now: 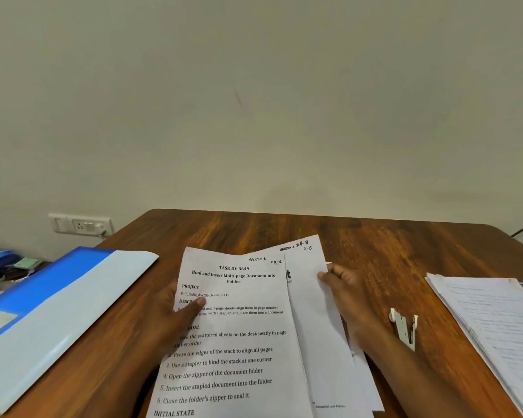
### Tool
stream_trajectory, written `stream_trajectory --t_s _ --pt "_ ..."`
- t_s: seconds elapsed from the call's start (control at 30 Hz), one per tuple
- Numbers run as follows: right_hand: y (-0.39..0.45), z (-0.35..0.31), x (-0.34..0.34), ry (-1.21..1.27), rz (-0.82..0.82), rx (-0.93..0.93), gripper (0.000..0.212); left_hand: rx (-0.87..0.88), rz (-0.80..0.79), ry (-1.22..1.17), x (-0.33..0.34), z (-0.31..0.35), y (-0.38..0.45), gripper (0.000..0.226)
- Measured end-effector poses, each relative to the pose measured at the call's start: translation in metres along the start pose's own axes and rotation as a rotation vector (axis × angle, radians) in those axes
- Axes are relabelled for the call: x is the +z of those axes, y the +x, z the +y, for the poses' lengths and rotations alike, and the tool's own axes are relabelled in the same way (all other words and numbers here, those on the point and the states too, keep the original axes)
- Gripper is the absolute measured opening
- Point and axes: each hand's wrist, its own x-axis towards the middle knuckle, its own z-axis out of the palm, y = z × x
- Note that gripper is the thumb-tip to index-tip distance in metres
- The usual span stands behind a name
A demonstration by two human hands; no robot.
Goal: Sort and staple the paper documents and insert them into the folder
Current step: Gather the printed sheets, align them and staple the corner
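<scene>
Printed sheets point(236, 342) lie nearest the camera, a small fan of pages held up off the wooden table point(375, 245) in both hands, the top one a task sheet marked "R-1" and the one behind it marked "R-6" at its upper right corner. At the left edge of these sheets the left hand point(175, 315) pinches the top page, its thumb lying across the printed text and the fingers hidden behind the paper. At the right edge of the sheets the right hand point(341, 294) pinches the rear pages, thumb in front and fingers behind, so that the pages stand offset from one another rather than squared. Left of the sheets and apart from them lies the blue folder point(61, 309), flat on the table and seemingly not yet opened. Right of the sheets, just past the right wrist, a white stapler point(403, 327) lies on the wood, untouched, and farther right of the sheets a second stack of papers point(489, 324) rests near the table's edge. A wall socket point(82, 225) sits on the wall beyond the folder. Judging by the uneven pages and the idle stapler, the step in hand looks to be sorting into page order; the next move probably calls for ordering the pages, knocking their edges flush, then reaching right of the sheets for the stapler.
</scene>
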Motion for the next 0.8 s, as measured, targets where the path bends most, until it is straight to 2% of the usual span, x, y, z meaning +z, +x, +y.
stream_trajectory --t_s 0.17,0.53,0.8 --pt "-0.002 -0.007 -0.005 0.116 0.007 0.064 0.021 0.008 0.014 -0.003 0.000 0.000 -0.001 0.026" --pt "-0.005 -0.008 -0.006 0.081 -0.021 0.030 0.026 0.016 -0.010 -0.016 0.001 0.006 -0.006 0.025" --pt "-0.009 -0.004 0.004 0.002 -0.031 -0.129 0.016 -0.002 -0.044 -0.139 0.008 0.019 -0.016 0.028"
